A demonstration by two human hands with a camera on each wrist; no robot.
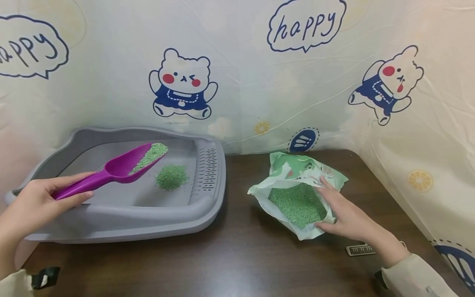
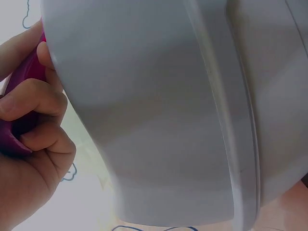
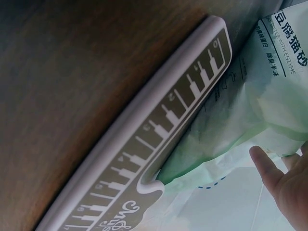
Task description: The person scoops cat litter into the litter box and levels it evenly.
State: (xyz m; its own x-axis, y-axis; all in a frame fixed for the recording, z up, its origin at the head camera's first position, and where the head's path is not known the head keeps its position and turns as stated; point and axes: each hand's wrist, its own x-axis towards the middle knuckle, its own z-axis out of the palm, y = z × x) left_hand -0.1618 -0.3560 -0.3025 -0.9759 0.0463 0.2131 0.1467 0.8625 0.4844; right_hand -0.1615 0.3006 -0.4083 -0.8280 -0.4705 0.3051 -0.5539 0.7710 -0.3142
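Observation:
My left hand point(image 1: 35, 202) grips the handle of a purple scoop point(image 1: 111, 171), which is tilted over a grey litter box point(image 1: 148, 222). Green litter pellets point(image 1: 150, 156) lie in the scoop's bowl. Below its tip, a small pile of the same pellets point(image 1: 172, 177) sits on the box floor. In the left wrist view, curled fingers point(image 2: 41, 101) wrap the purple handle beside the box's grey wall point(image 2: 144, 96). To the right, my right hand point(image 1: 350, 214) rests with extended fingers at the mouth of a green-and-white litter bag point(image 1: 311, 165), full of green pellets point(image 1: 297, 202).
A flat strip with ruler markings point(image 3: 168, 106) lies on the brown table point(image 1: 241, 247) beside the bag, partly under my right wrist. Printed cloth point(image 1: 241, 82) with cartoon bears hangs behind the table and along its right side.

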